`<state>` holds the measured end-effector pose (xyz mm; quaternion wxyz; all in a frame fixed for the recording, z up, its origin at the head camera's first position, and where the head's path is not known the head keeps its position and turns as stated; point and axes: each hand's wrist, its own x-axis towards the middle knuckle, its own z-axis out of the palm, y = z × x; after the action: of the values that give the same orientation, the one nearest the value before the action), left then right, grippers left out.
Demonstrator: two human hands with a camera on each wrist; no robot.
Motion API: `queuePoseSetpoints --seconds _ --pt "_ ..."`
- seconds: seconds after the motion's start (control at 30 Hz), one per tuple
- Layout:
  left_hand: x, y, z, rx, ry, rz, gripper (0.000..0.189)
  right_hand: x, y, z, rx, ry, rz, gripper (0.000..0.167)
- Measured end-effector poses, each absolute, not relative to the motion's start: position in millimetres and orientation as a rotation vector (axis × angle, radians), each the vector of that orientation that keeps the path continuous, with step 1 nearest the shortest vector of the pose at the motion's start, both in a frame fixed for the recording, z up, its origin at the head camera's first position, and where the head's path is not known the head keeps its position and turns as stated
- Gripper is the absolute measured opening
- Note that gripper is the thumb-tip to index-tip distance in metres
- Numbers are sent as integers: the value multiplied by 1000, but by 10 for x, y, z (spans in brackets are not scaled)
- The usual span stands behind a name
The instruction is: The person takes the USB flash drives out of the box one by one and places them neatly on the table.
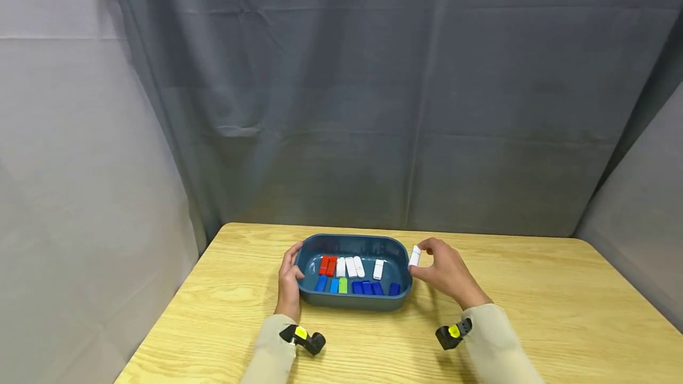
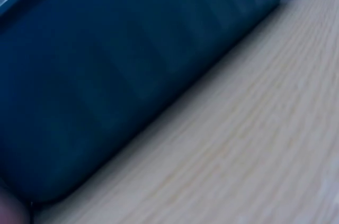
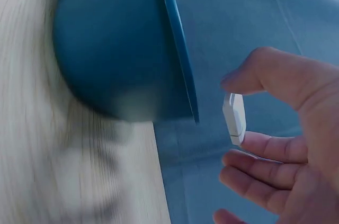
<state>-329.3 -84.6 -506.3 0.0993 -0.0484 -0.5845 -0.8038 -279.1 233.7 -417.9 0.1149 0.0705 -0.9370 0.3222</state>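
Note:
A dark blue-green plastic bin (image 1: 349, 303) stands on the table, with red, white, blue and green USB sticks lying in rows on its floor. At its left end my left hand (image 1: 290, 280) grips the rim, thumb toward the near side. In the left wrist view the bin's long wall (image 2: 132, 60) fills the upper left, with a blurred bit of finger in the bottom corner. My right hand (image 1: 445, 271) pinches a white USB stick (image 3: 234, 119) between thumb and fingertip. That stick is held tilted just beside the bin's right rim, above the table.
The wooden table (image 1: 533, 295) extends on both sides of the bin. Behind its far edge hangs a grey curtain (image 1: 341, 105), with pale cloth (image 1: 69, 194) at the left side. Inside the bin, a lone white stick (image 1: 378, 269) lies apart toward the right.

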Motion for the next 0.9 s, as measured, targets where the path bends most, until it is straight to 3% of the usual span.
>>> queuePoseSetpoints --seconds 0.43,0.9 --pt "-3201 -1000 -5046 -127 -1764 -2354 72 -2528 2708 -4295 182 -2813 896 51" --pt "-3031 -1317 -5016 -213 -1783 -2319 74 -2523 2959 -4360 84 -3041 918 54"
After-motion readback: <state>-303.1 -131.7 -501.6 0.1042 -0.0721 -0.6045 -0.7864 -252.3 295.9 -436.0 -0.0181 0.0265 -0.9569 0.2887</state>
